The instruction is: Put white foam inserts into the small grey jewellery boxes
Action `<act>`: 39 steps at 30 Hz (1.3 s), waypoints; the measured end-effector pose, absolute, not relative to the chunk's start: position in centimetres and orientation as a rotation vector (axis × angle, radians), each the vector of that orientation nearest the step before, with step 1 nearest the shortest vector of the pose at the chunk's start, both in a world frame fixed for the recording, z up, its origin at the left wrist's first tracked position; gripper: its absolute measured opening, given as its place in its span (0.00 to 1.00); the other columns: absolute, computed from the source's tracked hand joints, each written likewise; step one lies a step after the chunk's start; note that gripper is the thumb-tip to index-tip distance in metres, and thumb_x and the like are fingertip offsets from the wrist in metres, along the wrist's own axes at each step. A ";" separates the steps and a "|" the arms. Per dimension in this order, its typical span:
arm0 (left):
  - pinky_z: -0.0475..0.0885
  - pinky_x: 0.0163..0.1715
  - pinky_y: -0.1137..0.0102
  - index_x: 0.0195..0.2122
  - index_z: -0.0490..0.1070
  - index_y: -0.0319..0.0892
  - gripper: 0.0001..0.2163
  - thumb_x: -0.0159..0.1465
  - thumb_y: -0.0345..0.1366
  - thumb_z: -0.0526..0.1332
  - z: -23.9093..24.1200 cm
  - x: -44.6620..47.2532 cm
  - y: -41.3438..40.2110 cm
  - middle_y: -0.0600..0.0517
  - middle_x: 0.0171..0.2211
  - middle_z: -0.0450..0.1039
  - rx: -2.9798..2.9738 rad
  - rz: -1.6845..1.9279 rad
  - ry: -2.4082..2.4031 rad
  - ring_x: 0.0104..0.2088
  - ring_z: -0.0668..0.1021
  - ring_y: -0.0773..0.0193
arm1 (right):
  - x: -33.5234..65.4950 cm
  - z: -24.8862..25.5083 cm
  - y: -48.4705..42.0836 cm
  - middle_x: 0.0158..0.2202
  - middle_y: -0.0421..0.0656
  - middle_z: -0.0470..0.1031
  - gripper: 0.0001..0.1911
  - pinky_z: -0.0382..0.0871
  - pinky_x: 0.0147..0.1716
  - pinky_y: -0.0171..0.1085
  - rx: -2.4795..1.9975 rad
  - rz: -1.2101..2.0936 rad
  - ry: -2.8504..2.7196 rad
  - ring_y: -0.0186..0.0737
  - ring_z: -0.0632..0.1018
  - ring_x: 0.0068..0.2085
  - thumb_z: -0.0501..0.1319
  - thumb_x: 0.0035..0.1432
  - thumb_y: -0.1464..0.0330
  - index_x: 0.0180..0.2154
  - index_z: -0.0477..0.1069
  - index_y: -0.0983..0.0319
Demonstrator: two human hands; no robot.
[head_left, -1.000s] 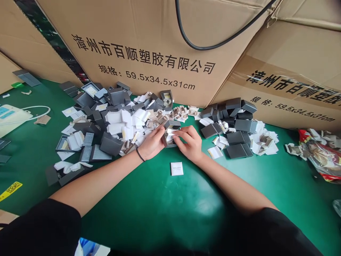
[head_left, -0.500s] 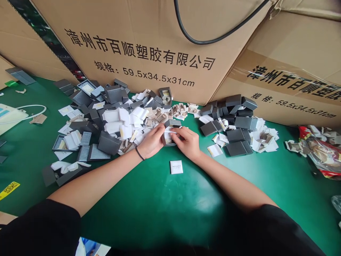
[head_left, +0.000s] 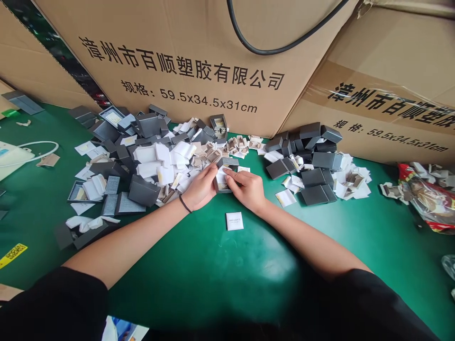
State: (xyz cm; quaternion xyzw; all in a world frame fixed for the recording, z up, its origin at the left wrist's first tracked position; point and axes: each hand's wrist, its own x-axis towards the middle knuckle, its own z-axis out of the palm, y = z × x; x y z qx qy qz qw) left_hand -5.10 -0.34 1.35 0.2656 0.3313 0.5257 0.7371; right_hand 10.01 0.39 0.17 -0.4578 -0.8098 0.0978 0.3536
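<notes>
My left hand [head_left: 202, 188] grips the left side of a small dark grey gift box [head_left: 223, 190], which is open over the green table. A white insert [head_left: 221, 176] lies inside the box. My right hand [head_left: 248, 188] has its fingers curled at the box's right side, its thumb and fingertips on the insert; its far fingertips are hidden. Just in front of the box, flat on the table, is a square white card [head_left: 234, 220] with small dark print. Another white piece [head_left: 243, 169] shows behind my right hand.
Dark boxes and white inserts [head_left: 145, 154] pile up at left. A second pile of dark boxes [head_left: 318, 177] lies at right, with loose papers. Large cartons [head_left: 199, 28] wall off the back, a black cable [head_left: 265, 49] before them. A plastic bag [head_left: 430, 199] lies far right.
The white insert has gone lower into the box, with my right fingers pressing closer over it. My left hand keeps its hold. The whole view has shifted slightly.
</notes>
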 end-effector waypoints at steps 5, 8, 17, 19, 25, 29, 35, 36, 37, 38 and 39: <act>0.68 0.50 0.65 0.38 0.70 0.41 0.07 0.62 0.38 0.59 1.2 -5.1 -0.3 0.49 0.44 0.73 0.605 1.165 0.692 0.51 0.72 0.58 | 10.5 0.1 0.6 0.22 0.40 0.73 0.17 0.62 0.27 0.30 -1.130 0.157 -2.085 0.30 0.72 0.25 0.51 0.64 0.63 0.44 0.75 0.61; 0.68 0.49 0.65 0.39 0.70 0.41 0.08 0.61 0.38 0.59 1.1 -5.1 -0.3 0.49 0.44 0.73 0.620 1.168 0.671 0.50 0.72 0.59 | 10.7 0.0 0.8 0.23 0.40 0.72 0.16 0.61 0.28 0.31 -1.110 0.101 -2.074 0.31 0.72 0.26 0.52 0.64 0.62 0.39 0.76 0.61; 0.68 0.45 0.68 0.42 0.70 0.43 0.09 0.62 0.38 0.59 0.8 -5.2 -0.3 0.52 0.38 0.73 0.687 1.172 0.714 0.43 0.73 0.62 | 10.9 0.1 1.5 0.21 0.40 0.71 0.14 0.53 0.25 0.33 -1.039 -0.287 -2.246 0.31 0.70 0.25 0.53 0.63 0.61 0.36 0.75 0.60; 0.68 0.43 0.69 0.41 0.70 0.44 0.08 0.61 0.38 0.60 0.6 -5.2 -0.3 0.53 0.35 0.71 0.698 1.172 0.715 0.40 0.73 0.64 | 11.0 0.0 1.6 0.20 0.40 0.70 0.14 0.52 0.24 0.34 -1.021 -0.334 -2.267 0.31 0.68 0.24 0.53 0.64 0.62 0.38 0.75 0.61; 0.68 0.40 0.71 0.33 0.69 0.43 0.04 0.62 0.37 0.59 0.9 -5.2 -0.3 0.55 0.31 0.70 0.673 1.176 0.709 0.36 0.72 0.66 | 11.3 0.1 1.8 0.19 0.39 0.69 0.13 0.51 0.24 0.36 -0.938 -0.414 -2.349 0.31 0.67 0.24 0.52 0.65 0.65 0.40 0.74 0.61; 0.68 0.41 0.70 0.36 0.70 0.43 0.05 0.61 0.38 0.60 1.0 -5.1 -0.4 0.53 0.34 0.72 0.683 1.166 0.714 0.40 0.73 0.64 | 11.2 0.2 1.7 0.19 0.39 0.69 0.16 0.52 0.24 0.34 -0.971 -0.337 -2.263 0.30 0.68 0.23 0.51 0.65 0.62 0.37 0.75 0.61; 0.67 0.31 0.72 0.40 0.69 0.45 0.08 0.61 0.40 0.60 0.6 -5.1 -0.4 0.54 0.33 0.69 0.740 1.184 0.785 0.33 0.72 0.66 | 10.7 0.3 2.1 0.21 0.40 0.72 0.17 0.49 0.22 0.35 -1.180 -0.320 -2.237 0.30 0.70 0.23 0.49 0.65 0.61 0.36 0.74 0.60; 0.66 0.28 0.72 0.40 0.68 0.45 0.08 0.60 0.40 0.61 0.6 -5.0 -0.5 0.55 0.32 0.68 0.739 1.182 0.808 0.31 0.71 0.68 | 10.7 0.3 2.2 0.23 0.40 0.73 0.16 0.48 0.22 0.35 -1.205 -0.310 -2.254 0.30 0.70 0.24 0.49 0.65 0.61 0.38 0.74 0.59; 0.65 0.27 0.73 0.39 0.68 0.45 0.08 0.60 0.40 0.61 0.6 -5.0 -0.5 0.55 0.31 0.67 0.737 1.178 0.823 0.30 0.70 0.68 | 10.6 0.4 2.2 0.24 0.40 0.74 0.16 0.48 0.22 0.35 -1.221 -0.301 -2.271 0.30 0.71 0.24 0.49 0.65 0.61 0.38 0.74 0.59; 0.65 0.26 0.73 0.39 0.68 0.45 0.08 0.60 0.40 0.61 0.7 -5.0 -0.5 0.55 0.31 0.66 0.735 1.177 0.831 0.29 0.69 0.69 | 10.6 0.5 2.2 0.25 0.39 0.75 0.16 0.48 0.22 0.35 -1.224 -0.293 -2.287 0.30 0.71 0.25 0.49 0.65 0.62 0.38 0.74 0.58; 0.64 0.26 0.73 0.39 0.68 0.45 0.09 0.60 0.40 0.61 0.7 -4.9 -0.5 0.56 0.30 0.66 0.733 1.177 0.833 0.29 0.69 0.69 | 10.6 0.5 2.2 0.25 0.39 0.75 0.16 0.48 0.22 0.35 -1.221 -0.290 -2.298 0.30 0.71 0.25 0.49 0.65 0.62 0.38 0.73 0.58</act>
